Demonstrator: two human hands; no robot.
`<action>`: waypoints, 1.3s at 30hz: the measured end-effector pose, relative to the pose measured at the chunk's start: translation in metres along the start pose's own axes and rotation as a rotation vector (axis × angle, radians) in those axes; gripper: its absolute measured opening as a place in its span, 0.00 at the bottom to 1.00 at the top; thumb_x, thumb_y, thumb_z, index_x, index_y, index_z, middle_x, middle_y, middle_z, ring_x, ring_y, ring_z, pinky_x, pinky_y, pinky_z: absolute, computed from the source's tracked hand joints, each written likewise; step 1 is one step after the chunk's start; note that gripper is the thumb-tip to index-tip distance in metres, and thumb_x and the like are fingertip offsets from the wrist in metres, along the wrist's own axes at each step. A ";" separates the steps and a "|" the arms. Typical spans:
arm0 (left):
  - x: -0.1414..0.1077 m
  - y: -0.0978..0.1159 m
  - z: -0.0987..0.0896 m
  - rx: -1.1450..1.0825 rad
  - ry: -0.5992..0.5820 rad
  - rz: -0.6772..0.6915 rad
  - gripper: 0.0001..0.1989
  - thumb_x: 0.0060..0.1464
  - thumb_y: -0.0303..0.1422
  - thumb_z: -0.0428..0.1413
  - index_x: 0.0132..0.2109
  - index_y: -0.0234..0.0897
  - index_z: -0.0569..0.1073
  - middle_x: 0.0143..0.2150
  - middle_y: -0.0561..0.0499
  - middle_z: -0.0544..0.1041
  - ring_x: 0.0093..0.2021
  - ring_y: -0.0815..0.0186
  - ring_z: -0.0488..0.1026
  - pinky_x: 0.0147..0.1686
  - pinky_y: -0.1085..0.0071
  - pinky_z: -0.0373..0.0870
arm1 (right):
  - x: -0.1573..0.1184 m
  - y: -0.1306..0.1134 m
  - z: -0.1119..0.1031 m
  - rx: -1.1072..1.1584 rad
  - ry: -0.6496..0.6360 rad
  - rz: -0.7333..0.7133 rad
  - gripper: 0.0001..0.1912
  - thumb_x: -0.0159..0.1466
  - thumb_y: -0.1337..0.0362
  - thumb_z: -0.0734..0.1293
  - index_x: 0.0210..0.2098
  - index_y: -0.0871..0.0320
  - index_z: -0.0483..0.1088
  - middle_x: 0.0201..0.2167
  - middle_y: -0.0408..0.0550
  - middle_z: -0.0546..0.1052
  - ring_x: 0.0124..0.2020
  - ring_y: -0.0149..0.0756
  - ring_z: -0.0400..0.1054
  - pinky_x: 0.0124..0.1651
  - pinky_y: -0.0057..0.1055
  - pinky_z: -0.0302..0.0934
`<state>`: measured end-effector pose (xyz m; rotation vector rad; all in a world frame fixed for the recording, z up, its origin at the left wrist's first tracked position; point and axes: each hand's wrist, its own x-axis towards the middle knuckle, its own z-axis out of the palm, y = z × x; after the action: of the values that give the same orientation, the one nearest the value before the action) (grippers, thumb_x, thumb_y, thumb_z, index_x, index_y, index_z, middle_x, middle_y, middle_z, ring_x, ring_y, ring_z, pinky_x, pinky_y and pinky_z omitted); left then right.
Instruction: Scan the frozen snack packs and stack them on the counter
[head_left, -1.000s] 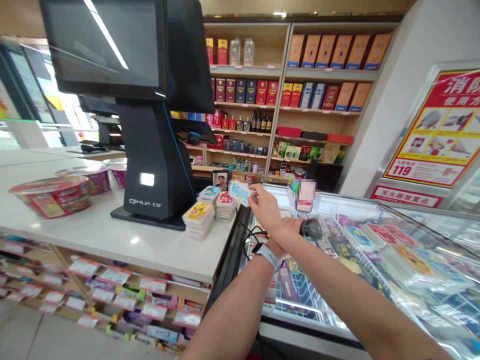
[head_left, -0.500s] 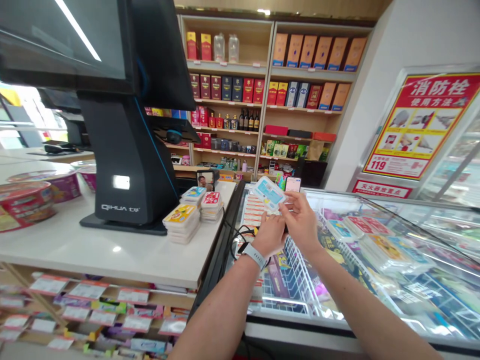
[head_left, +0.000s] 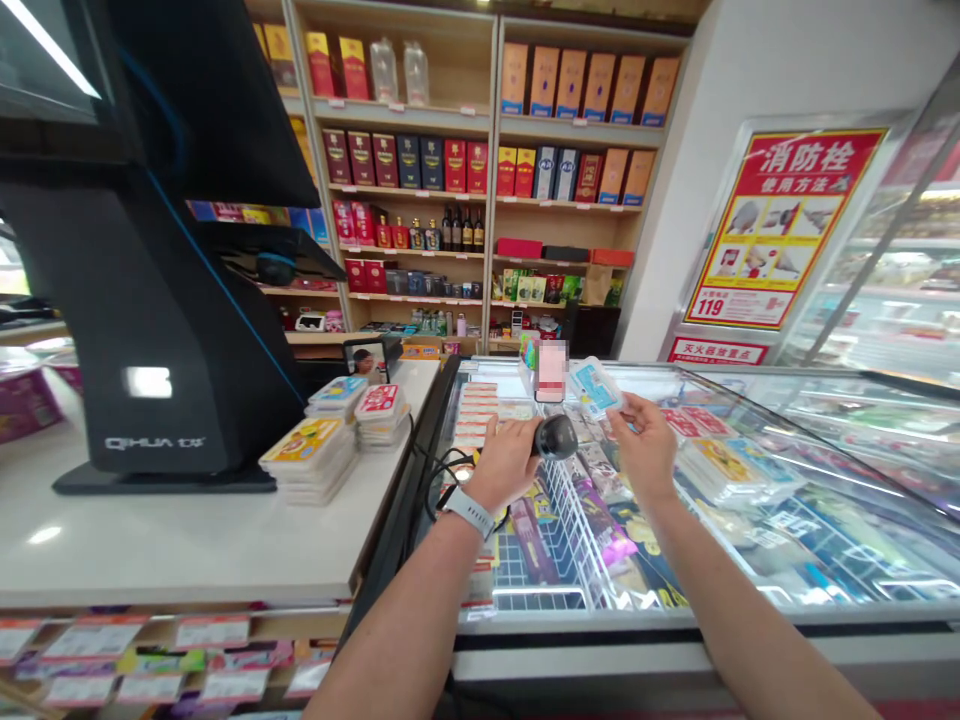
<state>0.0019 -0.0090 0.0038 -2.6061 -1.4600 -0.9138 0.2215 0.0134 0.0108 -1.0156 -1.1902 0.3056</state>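
The right hand (head_left: 646, 445) has its grip closed on the near edge of a flat blue-and-white pack (head_left: 596, 388), between thumb and fingers. The pack is in the air above the freezer (head_left: 615, 660), to the right of a phone with a pink screen (head_left: 551, 368). I judge it light and rather stiff, of thin plastic which could crack if squeezed; if it is cold, it may also be slippery. An edge or a corner seems the best place to hold. The left hand (head_left: 504, 468), with a watch (head_left: 471, 510) at its wrist, has its grip clenched around a black scanner (head_left: 556, 437), which looks compact and firm.

On the white surface (head_left: 187, 548) at left, stacks of similar packs (head_left: 309, 445) stand beside a black register (head_left: 150, 300). Behind are shelves (head_left: 405, 106) with boxes and bottles; a red sign (head_left: 784, 230) hangs on the wall.
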 end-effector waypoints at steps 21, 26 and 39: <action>0.002 -0.001 -0.002 0.013 0.072 0.011 0.26 0.58 0.27 0.52 0.63 0.37 0.62 0.59 0.43 0.74 0.60 0.55 0.68 0.67 0.49 0.48 | 0.002 0.025 -0.008 -0.993 -0.242 -0.043 0.21 0.68 0.59 0.61 0.58 0.60 0.64 0.30 0.49 0.77 0.33 0.45 0.72 0.39 0.35 0.58; 0.003 -0.001 -0.002 0.014 0.078 0.012 0.27 0.58 0.27 0.53 0.64 0.36 0.62 0.59 0.43 0.74 0.59 0.55 0.69 0.67 0.49 0.50 | 0.001 0.025 -0.007 -0.987 -0.245 -0.067 0.19 0.65 0.60 0.65 0.54 0.58 0.68 0.36 0.52 0.78 0.38 0.46 0.73 0.42 0.36 0.59; 0.003 -0.001 -0.002 0.006 0.084 0.009 0.26 0.57 0.27 0.53 0.63 0.37 0.63 0.58 0.44 0.75 0.58 0.55 0.69 0.67 0.49 0.49 | -0.001 0.044 -0.002 -1.009 -0.351 -0.003 0.18 0.65 0.58 0.63 0.51 0.59 0.72 0.40 0.53 0.80 0.40 0.45 0.74 0.42 0.35 0.62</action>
<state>0.0007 -0.0069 0.0067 -2.5350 -1.4272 -1.0029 0.2365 0.0361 -0.0244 -1.8760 -1.7126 -0.1695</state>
